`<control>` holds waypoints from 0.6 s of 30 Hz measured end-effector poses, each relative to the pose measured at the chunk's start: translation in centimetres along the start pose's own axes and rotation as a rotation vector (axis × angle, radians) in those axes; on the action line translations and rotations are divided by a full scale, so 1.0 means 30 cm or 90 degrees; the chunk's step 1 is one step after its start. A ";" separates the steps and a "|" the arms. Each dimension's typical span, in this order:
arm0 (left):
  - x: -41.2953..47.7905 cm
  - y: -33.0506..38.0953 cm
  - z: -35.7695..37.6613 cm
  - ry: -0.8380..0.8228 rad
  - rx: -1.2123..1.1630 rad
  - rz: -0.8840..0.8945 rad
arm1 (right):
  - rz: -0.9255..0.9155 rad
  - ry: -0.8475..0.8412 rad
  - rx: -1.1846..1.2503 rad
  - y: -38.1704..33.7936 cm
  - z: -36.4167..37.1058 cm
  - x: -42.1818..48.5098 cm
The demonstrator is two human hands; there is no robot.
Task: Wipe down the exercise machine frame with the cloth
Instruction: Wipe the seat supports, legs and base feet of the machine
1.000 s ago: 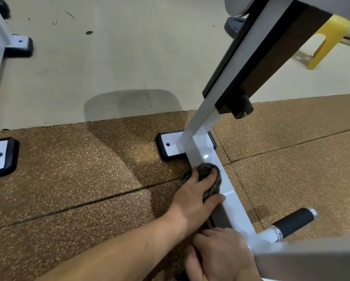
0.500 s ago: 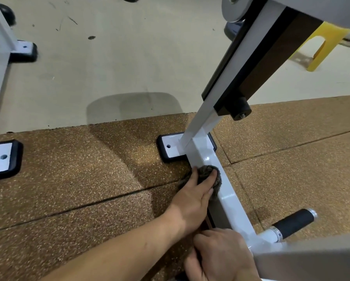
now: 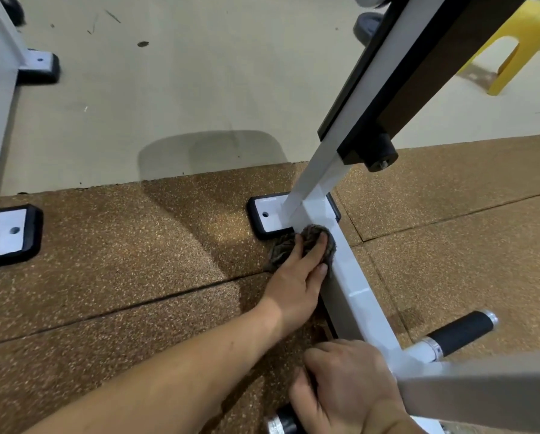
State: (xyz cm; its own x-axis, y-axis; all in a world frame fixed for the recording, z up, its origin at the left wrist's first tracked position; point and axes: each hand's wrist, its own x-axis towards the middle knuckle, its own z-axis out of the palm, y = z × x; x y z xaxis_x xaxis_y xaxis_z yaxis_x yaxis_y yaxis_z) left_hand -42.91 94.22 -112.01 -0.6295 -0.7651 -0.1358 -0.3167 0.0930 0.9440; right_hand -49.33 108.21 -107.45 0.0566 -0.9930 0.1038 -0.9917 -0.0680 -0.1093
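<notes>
Cloth [image 3: 313,234] slid farther up frame [image 3: 353,286] beneath flat-fingered left grip [image 3: 296,283]; right grip [image 3: 346,386] clasps handle [image 3: 282,425].

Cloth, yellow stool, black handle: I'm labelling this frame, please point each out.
cloth [image 3: 310,230]: head view, bunched top edge.
yellow stool [image 3: 531,26]: head view, upper body.
black handle [image 3: 459,332]: head view, middle of sleeve.

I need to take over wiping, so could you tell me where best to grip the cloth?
Probably grip the cloth by the bunched part hanging off the left side of the bar, coming in from the left, low over the mat; the left hand presses the rest onto the bar.
</notes>
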 end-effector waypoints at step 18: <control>0.120 0.034 -0.071 0.020 0.019 -0.025 | -0.007 0.012 0.053 -0.016 -0.022 -0.015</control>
State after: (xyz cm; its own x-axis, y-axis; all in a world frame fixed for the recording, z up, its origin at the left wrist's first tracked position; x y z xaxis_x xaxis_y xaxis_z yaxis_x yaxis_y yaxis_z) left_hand -43.99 90.19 -110.88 -0.5931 -0.7885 -0.1624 -0.3621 0.0811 0.9286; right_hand -48.95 108.77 -106.80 0.0643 -0.9902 0.1236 -0.9778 -0.0872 -0.1904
